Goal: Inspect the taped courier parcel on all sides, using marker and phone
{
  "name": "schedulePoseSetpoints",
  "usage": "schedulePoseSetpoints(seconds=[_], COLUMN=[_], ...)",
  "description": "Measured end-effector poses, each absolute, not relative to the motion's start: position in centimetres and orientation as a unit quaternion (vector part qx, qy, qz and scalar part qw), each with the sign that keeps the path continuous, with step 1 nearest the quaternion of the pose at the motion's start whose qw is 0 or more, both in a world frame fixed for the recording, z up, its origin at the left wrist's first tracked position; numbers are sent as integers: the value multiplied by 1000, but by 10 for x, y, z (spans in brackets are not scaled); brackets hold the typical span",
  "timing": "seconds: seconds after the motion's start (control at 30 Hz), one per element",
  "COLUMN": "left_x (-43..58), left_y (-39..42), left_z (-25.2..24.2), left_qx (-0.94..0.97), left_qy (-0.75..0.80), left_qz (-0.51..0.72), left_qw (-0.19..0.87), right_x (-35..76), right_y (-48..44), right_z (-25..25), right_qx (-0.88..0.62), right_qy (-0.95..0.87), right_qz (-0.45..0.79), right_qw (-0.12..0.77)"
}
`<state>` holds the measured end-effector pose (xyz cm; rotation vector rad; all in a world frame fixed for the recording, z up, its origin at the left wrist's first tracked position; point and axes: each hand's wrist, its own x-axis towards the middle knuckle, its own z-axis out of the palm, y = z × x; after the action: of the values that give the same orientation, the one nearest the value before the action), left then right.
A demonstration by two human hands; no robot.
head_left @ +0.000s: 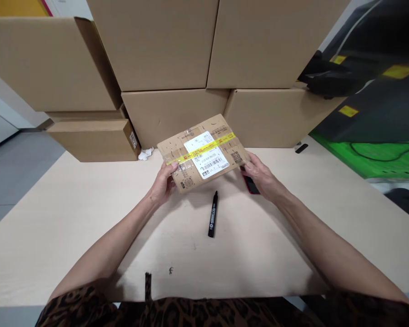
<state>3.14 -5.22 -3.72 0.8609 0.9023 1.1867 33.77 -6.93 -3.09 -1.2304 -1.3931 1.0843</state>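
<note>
A flat cardboard package [204, 152] is held up above the table, tilted, its left end lower than its right. A white shipping label and a strip of yellow tape cross its upper face. My left hand [164, 182] grips its left end, thumb on top and the other fingers partly hidden below. On the right end my right hand [261, 176] is closed around the corner. Below the package a black marker [212, 215] lies on the table. A dark phone with a red edge [251, 185] lies partly hidden beside my right hand.
Large cardboard boxes [172, 116] are stacked along the back of the table [68, 231]. A smaller box [92, 143] stands at the back left, with crumpled white paper [145, 154] beside it. A small black object [301, 148] lies at the back right.
</note>
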Motion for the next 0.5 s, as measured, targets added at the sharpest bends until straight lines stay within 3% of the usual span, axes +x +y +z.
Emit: schedulePoseSetpoints(seconds=[0.13, 0.27, 0.5], left_x=[22, 11, -2], left_y=[-47, -42, -40], left_z=[-25, -7, 5], left_qx=[437, 459, 490], left_qy=[356, 310, 284], left_qz=[555, 617, 653], left_qw=[612, 559, 502], right_x=[311, 295, 281], right_y=[-45, -31, -22], right_z=[-10, 8, 17], right_qx=[-434, -360, -293], right_qy=[-480, -474, -594], right_qz=[577, 627, 489], right_qw=[498, 502, 568])
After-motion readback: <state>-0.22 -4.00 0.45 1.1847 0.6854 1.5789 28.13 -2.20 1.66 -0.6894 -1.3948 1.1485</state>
